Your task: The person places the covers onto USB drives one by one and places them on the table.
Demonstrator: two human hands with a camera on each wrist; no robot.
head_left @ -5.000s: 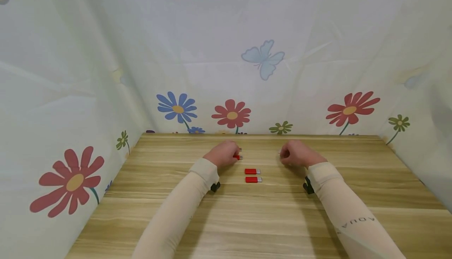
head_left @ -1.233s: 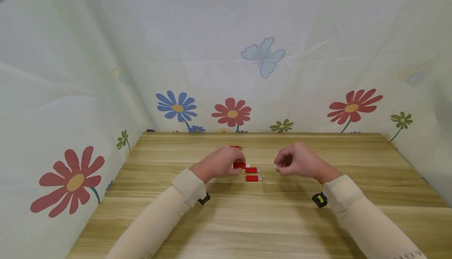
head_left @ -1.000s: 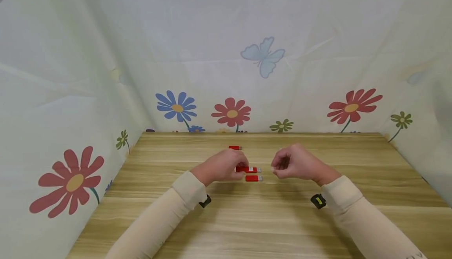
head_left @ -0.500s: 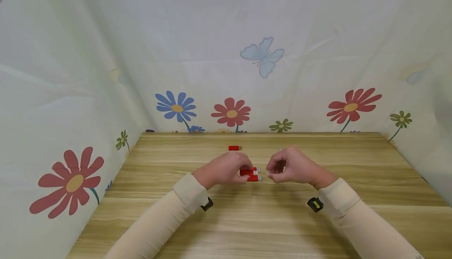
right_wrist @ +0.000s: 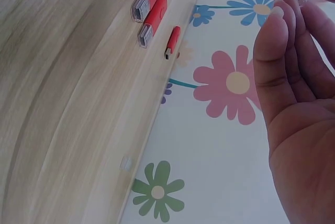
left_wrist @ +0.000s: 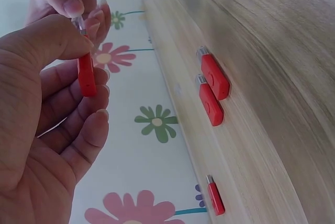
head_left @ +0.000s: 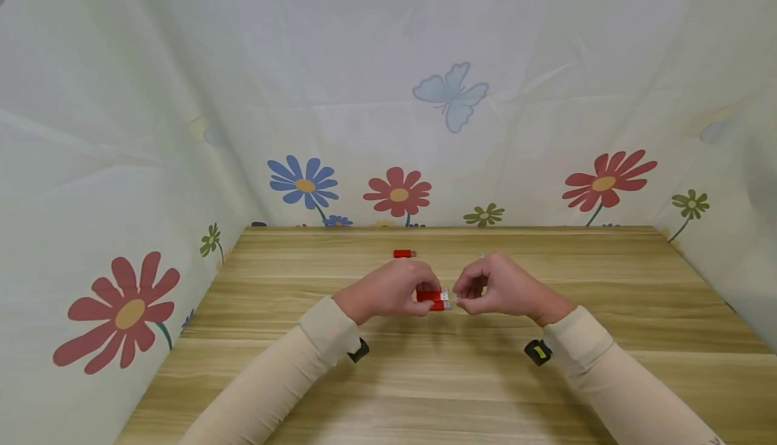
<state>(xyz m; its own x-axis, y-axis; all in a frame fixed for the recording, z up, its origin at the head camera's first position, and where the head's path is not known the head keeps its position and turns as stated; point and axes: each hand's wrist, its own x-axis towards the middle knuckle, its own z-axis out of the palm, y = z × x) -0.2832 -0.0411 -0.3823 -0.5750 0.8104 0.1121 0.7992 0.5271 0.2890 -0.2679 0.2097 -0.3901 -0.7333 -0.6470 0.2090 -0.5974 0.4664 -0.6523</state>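
Observation:
My left hand (head_left: 394, 290) pinches a red USB flash drive (left_wrist: 86, 75) between thumb and fingers, raised off the table, its metal plug facing right. My right hand (head_left: 500, 286) pinches a small clear plastic cap (left_wrist: 78, 22) in its fingertips. In the left wrist view the cap is right at the plug's end. Two more red flash drives, one (left_wrist: 214, 77) beside the other (left_wrist: 211, 103), lie on the table with clear caps over their plugs. Farther back lies another red flash drive (head_left: 403, 253) with a bare metal plug.
A loose clear cap (right_wrist: 126, 162) lies near the back edge of the wood-grain table (head_left: 388, 377), beyond my right hand. A white curtain (head_left: 340, 94) with printed flowers and a butterfly stands behind the table and along its sides.
Five seconds ago both hands were at the back of the table. The left has lifted a flash drive, the right a cap. Over the last second they have drawn together, bringing plug and cap close.

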